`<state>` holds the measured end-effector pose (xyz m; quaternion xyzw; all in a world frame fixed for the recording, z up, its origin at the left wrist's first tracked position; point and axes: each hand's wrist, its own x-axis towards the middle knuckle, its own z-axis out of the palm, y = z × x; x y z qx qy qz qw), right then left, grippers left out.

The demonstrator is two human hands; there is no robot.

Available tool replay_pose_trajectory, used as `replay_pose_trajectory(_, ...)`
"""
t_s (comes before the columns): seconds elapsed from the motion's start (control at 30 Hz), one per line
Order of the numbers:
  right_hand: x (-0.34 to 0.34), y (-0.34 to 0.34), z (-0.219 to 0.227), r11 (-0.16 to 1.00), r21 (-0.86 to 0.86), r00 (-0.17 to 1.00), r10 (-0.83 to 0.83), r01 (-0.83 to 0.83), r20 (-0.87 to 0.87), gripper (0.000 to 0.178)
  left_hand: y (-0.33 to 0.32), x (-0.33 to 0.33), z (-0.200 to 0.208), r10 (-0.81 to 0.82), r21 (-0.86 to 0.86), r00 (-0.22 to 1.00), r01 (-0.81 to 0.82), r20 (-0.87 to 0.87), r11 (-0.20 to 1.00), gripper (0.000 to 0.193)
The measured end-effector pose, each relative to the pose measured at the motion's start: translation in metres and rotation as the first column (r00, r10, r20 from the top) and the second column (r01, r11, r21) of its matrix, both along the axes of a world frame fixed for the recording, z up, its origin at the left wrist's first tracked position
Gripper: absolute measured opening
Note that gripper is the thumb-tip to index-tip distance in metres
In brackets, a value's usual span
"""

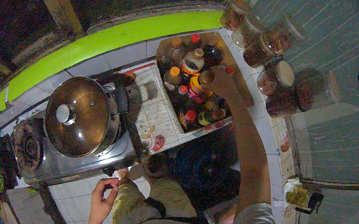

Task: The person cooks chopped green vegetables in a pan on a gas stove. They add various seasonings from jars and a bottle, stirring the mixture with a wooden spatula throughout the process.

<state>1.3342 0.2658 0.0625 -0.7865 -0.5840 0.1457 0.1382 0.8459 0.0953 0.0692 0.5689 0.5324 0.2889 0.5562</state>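
Observation:
A cardboard box (246, 91) full of bottles stands in the counter's corner. My right hand (217, 81) reaches into it, its dim fingers closed at the capped top of a bottle with a yellow and red label (196, 87). Around that bottle crowd a clear bottle with an orange band (193, 62), an orange-capped bottle (173, 78) and several others with red or yellow caps. Down by my lap, in front of the stove, my left hand (103, 198) is curled with thumb and fingertips together. Whatever it may pinch is too small to make out.
On the left, a large lidded pot (80, 116) sits on a metal gas stove (122, 152) beside a bare burner (28, 144). Several lidded jars (275, 78) line the ledge at right. A dark blue round object (201, 164) is below the counter.

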Motion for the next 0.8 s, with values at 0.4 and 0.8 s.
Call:
replay_pose_trajectory(0.4,0.001,-0.003,-0.054,0.985,0.132,0.993,-0.114,0.108,0.041,0.093,0.003,-0.006,0.005,0.028,-0.006,1.000,-0.028,0.001,1.000,0.016)
replay_pose_trajectory(0.8,-0.024,-0.025,0.064,0.857,0.489,0.914,0.055,0.164,-0.403,0.095,0.010,-0.008,0.016,0.007,0.037,1.000,-0.007,0.016,0.999,0.016)
